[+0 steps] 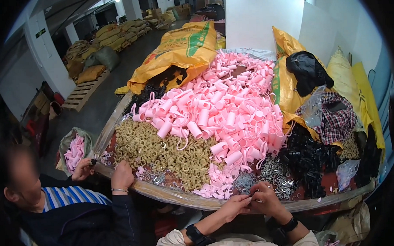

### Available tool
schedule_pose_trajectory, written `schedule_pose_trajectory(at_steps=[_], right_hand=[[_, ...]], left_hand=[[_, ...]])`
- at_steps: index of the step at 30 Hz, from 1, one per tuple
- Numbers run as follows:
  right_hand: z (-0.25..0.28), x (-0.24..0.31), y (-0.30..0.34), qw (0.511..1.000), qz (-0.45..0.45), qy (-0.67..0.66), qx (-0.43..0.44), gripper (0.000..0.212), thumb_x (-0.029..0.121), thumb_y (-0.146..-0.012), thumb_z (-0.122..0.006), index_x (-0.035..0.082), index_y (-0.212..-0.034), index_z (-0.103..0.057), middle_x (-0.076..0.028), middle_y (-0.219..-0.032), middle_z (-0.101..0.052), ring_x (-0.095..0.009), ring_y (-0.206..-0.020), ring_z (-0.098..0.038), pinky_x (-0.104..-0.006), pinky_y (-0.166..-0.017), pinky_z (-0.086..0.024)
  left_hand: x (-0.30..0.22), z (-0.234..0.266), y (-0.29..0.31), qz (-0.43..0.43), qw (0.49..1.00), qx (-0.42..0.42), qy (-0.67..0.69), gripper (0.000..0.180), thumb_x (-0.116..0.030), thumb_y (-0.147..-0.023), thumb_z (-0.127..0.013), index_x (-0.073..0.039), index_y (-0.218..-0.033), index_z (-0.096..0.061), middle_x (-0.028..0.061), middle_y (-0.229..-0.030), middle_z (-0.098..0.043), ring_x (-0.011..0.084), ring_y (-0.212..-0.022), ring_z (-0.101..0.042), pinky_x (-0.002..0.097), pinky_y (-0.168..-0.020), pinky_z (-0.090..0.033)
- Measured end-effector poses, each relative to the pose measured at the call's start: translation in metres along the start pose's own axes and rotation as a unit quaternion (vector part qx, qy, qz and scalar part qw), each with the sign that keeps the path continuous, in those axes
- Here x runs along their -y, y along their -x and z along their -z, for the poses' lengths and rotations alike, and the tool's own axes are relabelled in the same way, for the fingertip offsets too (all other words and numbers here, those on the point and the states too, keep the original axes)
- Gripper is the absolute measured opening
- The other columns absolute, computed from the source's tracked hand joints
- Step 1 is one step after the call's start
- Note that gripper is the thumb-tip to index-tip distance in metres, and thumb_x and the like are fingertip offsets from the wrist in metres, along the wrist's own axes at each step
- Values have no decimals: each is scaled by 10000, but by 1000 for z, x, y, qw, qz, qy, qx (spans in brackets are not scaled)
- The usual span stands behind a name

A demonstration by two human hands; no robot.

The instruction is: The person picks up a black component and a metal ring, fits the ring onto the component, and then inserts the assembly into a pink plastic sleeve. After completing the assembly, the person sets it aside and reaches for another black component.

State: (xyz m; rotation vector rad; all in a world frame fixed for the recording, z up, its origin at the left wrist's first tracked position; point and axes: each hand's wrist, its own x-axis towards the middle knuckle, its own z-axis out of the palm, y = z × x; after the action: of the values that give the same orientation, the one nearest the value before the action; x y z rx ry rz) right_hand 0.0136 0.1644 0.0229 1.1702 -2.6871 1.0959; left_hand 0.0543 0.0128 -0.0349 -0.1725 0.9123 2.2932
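Close together at the table's front edge, my left hand (233, 208) and my right hand (268, 201) meet at their fingertips. Both are closed in a pinch around something small and dark that I cannot make out. Just beyond them lie a heap of fine metal pins or springs (244, 182) and a pile of silvery metal clips (276, 177). Small pink plastic pieces (220, 180) are to the left of these. Black plastic parts (307, 155) are heaped to the right. A large mound of pink plastic tubes with loops (222, 106) fills the middle of the table.
Tan ring-like parts (163, 153) cover the table's left side. A yellow sack (176, 49) spills black pieces at the back; a black cap (308, 72) and checked cloth (335, 117) lie right. At left, a co-worker's hands (123, 175) are over the wooden table rim (165, 195).
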Motion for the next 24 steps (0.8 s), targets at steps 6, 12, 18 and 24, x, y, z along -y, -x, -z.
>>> schedule_pose_trajectory(at_steps=[6, 12, 18, 24], right_hand=[[24, -21, -10, 987, -29, 90, -131, 132, 115, -628, -611, 64, -688, -506, -59, -796, -514, -256, -811, -484, -367, -653, -380], [11, -73, 8, 955, -129, 267, 5, 103, 122, -678, -564, 56, -698, -488, -96, -719, -503, -268, -683, -511, -367, -550, -400], [11, -84, 14, 973, -130, 183, -60, 99, 118, -690, -551, 44, -651, -498, -113, -665, -486, -278, -626, -501, -374, -536, -397], [25, -76, 8, 982, -107, 71, -137, 125, 119, -720, -540, 18, -658, -501, -109, -629, -458, -254, -573, -473, -337, -520, -381]], left_hand=[[-21, 2, -7, -23, 998, 12, 63, 230, -162, -851, -457, -8, -1017, -496, 49, -913, -560, 114, -771, -547, 228, -691, -469], [-15, 10, -17, -25, 997, -9, 77, 230, -136, -853, -444, 11, -1024, -490, 81, -948, -566, 140, -805, -570, 237, -710, -492], [-13, 6, -17, -28, 997, -12, 69, 222, -129, -848, -452, 10, -1016, -495, 82, -944, -568, 145, -815, -573, 238, -709, -494], [-11, 1, -14, -61, 995, -47, 70, 208, -139, -842, -466, 1, -991, -508, 72, -909, -575, 144, -801, -570, 237, -704, -481]])
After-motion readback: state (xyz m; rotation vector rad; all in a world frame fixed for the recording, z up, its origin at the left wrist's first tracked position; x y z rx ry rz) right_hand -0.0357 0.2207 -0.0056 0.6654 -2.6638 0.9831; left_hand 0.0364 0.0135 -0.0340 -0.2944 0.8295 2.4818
